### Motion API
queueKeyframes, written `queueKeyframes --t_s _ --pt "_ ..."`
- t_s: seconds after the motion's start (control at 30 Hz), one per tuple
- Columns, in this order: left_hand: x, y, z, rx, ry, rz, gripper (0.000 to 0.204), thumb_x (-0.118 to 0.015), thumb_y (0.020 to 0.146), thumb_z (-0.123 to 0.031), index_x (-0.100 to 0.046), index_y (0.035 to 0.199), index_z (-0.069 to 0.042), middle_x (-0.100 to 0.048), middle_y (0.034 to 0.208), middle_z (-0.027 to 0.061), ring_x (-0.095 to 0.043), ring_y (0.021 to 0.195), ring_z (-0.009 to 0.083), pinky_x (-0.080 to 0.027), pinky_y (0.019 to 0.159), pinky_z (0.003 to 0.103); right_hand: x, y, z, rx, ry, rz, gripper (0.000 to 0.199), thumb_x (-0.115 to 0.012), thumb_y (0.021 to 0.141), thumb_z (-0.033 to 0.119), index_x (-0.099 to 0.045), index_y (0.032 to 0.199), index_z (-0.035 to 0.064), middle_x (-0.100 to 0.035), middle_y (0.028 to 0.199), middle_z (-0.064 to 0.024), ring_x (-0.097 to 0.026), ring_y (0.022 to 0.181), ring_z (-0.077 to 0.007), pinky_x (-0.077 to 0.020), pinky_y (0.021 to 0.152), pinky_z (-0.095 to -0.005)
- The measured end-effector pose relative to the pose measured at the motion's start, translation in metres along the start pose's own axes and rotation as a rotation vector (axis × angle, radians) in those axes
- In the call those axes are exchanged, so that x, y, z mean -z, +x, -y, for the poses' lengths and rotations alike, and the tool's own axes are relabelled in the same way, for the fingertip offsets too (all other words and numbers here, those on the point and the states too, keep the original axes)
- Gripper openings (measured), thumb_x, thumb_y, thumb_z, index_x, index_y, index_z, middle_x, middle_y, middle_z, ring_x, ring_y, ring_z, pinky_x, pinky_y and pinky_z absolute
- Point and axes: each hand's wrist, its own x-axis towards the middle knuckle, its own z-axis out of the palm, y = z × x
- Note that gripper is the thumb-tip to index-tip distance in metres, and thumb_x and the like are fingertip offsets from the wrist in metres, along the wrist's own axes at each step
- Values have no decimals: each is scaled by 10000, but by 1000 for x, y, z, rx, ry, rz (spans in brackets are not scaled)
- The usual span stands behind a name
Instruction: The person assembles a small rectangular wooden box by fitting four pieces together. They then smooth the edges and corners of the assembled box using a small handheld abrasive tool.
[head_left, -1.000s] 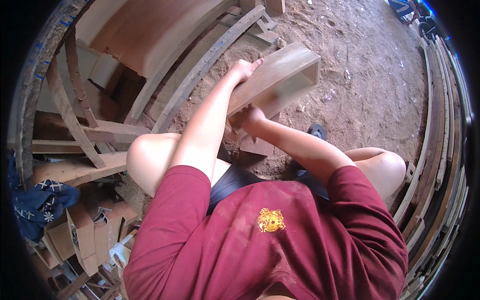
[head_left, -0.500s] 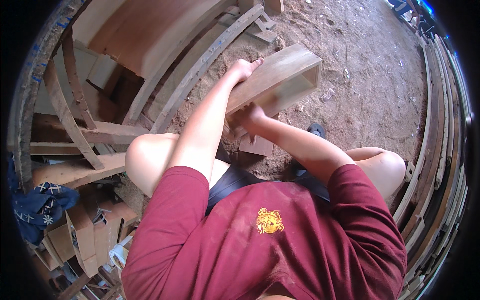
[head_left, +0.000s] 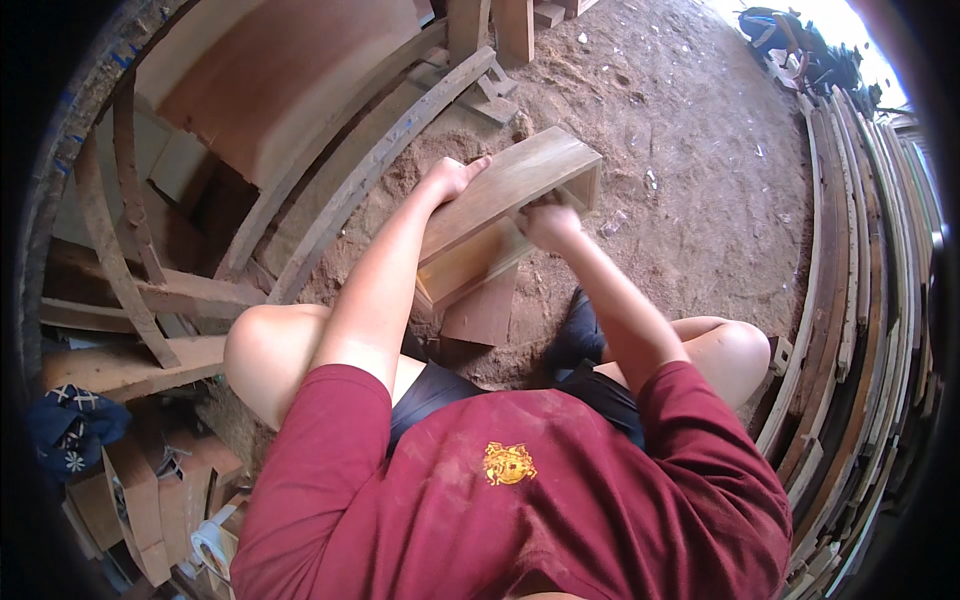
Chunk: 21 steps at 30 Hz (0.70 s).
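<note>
An open wooden box (head_left: pixel 510 195), drawer-like in shape, is tilted in front of my lap with its hollow side toward me. My left hand (head_left: pixel 455 181) grips the box's upper board at its far left edge, the thumb lying along the top face. Curled at the box's open side, my right hand (head_left: pixel 550 224) has its fingers partly hidden inside and slightly smeared by motion. What those fingers hold, if anything, cannot be made out. Under the box a reddish-brown wood block (head_left: pixel 482 308) stands on the ground between my legs.
Curved wooden frame pieces (head_left: pixel 385 160) and a large panel (head_left: pixel 265 90) stand at the left. Long stacked boards (head_left: pixel 835 270) run along the right. At lower left are wood offcuts (head_left: pixel 145 500) and a dark blue cloth (head_left: pixel 75 425). Sawdust covers the floor (head_left: pixel 690 200).
My right hand has moved from the box's near left end rightward along its open side. The box's hollow now faces me more. The whole view has shifted slightly.
</note>
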Motion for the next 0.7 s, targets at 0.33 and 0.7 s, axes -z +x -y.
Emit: queueKeyframes --t_s 0.33,0.7 --pt "6 7 15 19 38 17 880 -481 860 -796 -739 975 38 -718 999 257 -702 972 328 -513 878 410 -39 -13 80 372 -195 -27 606 -435 957 399 -383 1525 192 -393 1571 -70 -314 1476 -299 -57 1208 -609" --pt "7 8 12 -13 20 13 849 -502 873 -759 -726 996 50 -689 1053 297 -680 1064 376 -512 919 426 14 -77 48 372 -395 -66 1092 -478 765 860 -437 1472 28 -445 1519 -146 -253 1478 -363 -145 1201 -523"
